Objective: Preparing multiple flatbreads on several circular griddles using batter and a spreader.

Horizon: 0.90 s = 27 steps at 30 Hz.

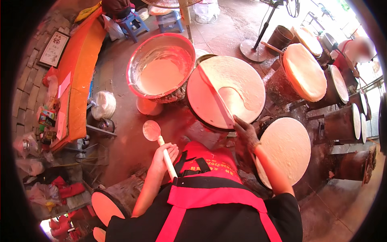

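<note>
My left hand (164,154) holds a ladle by its long white handle (168,163); the fingers look loosely curled. The ladle's round bowl (151,130) points away from me, above the floor. My right hand (245,133), in a dark glove, grips a long thin spreader (218,94) that lies across a round griddle (196,106). Pale batter (232,69) covers the far and right parts of this griddle in a curved sweep. Below my right forearm is a second griddle (285,148), covered by a thin pale sheet. A red-rimmed basin (130,75) of batter (161,75) stands left of the first griddle.
Flatbreads (305,72) are piled on a drum at the right, near more drum griddles (338,121). A co-worker (347,57) bends there. A fan stand (257,51) is at the back. An orange-covered table (78,99) runs along the left. Another griddle (105,207) is at lower left.
</note>
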{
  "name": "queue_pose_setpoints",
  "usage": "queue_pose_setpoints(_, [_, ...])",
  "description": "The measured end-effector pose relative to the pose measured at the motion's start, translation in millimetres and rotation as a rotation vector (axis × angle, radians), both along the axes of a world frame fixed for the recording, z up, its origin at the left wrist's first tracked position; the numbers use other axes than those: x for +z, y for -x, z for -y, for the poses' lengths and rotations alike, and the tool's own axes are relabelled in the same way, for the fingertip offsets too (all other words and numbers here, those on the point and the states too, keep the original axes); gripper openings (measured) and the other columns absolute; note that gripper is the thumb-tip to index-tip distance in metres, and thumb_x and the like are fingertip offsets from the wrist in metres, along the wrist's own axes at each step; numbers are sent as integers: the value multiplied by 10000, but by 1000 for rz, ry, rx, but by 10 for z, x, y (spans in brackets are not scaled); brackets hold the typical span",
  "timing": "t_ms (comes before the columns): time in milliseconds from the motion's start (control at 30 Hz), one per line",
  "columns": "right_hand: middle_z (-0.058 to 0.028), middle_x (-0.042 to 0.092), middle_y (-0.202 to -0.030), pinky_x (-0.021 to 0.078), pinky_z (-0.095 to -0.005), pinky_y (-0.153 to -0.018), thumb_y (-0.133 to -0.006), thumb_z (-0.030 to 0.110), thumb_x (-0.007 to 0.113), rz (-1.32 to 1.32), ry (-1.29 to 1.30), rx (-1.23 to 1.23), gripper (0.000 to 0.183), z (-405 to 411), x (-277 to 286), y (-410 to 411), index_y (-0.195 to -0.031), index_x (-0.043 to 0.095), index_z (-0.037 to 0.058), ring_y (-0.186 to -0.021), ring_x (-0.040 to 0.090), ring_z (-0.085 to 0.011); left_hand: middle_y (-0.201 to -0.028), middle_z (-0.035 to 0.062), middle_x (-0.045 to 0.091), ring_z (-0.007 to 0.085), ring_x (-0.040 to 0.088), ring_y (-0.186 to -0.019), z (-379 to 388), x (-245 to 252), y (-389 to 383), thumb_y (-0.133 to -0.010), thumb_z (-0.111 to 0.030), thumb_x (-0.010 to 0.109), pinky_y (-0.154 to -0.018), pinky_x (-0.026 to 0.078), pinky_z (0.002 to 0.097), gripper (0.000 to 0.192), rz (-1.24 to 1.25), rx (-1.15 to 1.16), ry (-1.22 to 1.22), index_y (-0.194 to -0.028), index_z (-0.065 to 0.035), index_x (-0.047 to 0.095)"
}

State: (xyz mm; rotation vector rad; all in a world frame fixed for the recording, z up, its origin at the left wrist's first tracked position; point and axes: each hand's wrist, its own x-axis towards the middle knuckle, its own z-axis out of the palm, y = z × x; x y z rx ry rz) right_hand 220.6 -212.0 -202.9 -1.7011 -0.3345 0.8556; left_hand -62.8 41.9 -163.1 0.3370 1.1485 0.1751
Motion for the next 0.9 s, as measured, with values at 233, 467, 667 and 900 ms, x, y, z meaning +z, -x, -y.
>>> queue_pose_setpoints(233, [76, 456, -590, 278, -216, -405, -858, 270, 639, -115, -184, -403, 414, 42, 120, -557, -1234, 583, 106, -447, 352, -42, -1086, 144, 569, 248, 556, -1049, -20, 133, 52, -794, -96, 625, -953, 475, 365, 251, -29, 14, -55, -993, 0, 507])
queue_pose_setpoints(467, [85, 462, -606, 299, -215, -436, -872, 218, 624, 181, -122, 247, 385, 295, 121, -796, -1231, 583, 86, -484, 369, -26, -1085, 148, 574, 252, 558, -1060, 37, 316, 219, -808, -96, 614, -941, 487, 362, 251, -117, 109, -109, -1001, 13, 496])
queue_pose_setpoints(667, [46, 486, -599, 309, -229, -425, -868, 267, 619, -108, -104, 58, 432, 265, 195, -1129, -1252, 562, 76, -468, 381, -46, -1083, 152, 582, 256, 569, -1053, 212, 442, 396, -807, -94, 620, -931, 495, 366, 234, -149, 101, -91, -981, 10, 502])
queue_pose_setpoints(900, [50, 554, -692, 322, -202, -440, -871, 254, 625, 195, -6, 261, 418, 347, 228, -1031, -1246, 568, 78, -493, 396, -30, -1117, 156, 582, 254, 561, -1087, 164, 560, 509, -811, -88, 614, -940, 489, 365, 233, -213, 45, -145, -992, 5, 500])
